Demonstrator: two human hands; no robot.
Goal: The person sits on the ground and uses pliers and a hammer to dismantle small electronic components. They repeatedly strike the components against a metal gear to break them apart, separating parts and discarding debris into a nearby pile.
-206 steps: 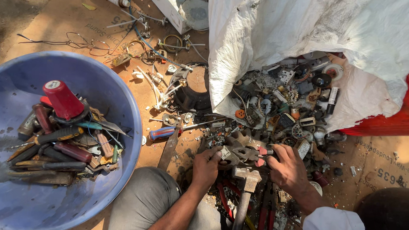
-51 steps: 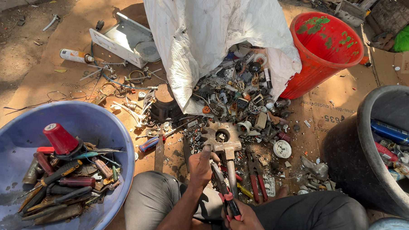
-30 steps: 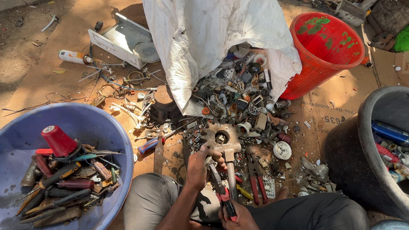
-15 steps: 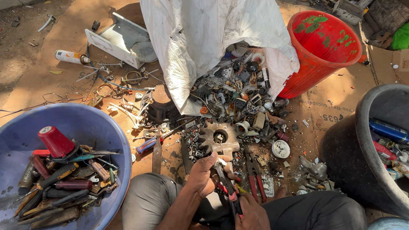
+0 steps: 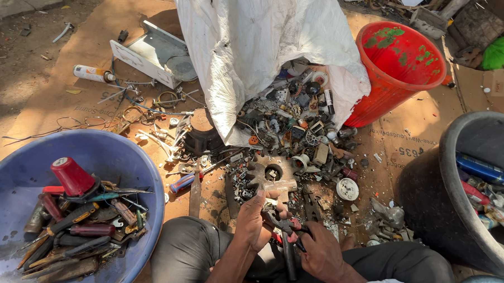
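I sit on the ground with both hands close together at the bottom centre. My left hand (image 5: 255, 218) grips the upper part of a pair of red-handled pliers (image 5: 285, 229), near the jaws. My right hand (image 5: 319, 254) holds the pliers' handles from below. Just above my hands lies a rusty toothed gear (image 5: 271, 172) beside a hammer head (image 5: 281, 185). Beyond it a heap of small metal and plastic scrap (image 5: 297, 129) spills out of a white sack (image 5: 261, 47).
A blue basin (image 5: 109, 153) at left holds screwdrivers, hand tools and a red cone. A red bucket (image 5: 397, 71) stands at upper right, a black tub (image 5: 456, 204) with cans at right. A metal tray (image 5: 149, 54), spray can and wires lie on cardboard.
Since the oldest frame the view swung right, bringing the red bucket and black tub in. My hands drew back from the scrap heap to my lap with the pliers and shifted slightly.
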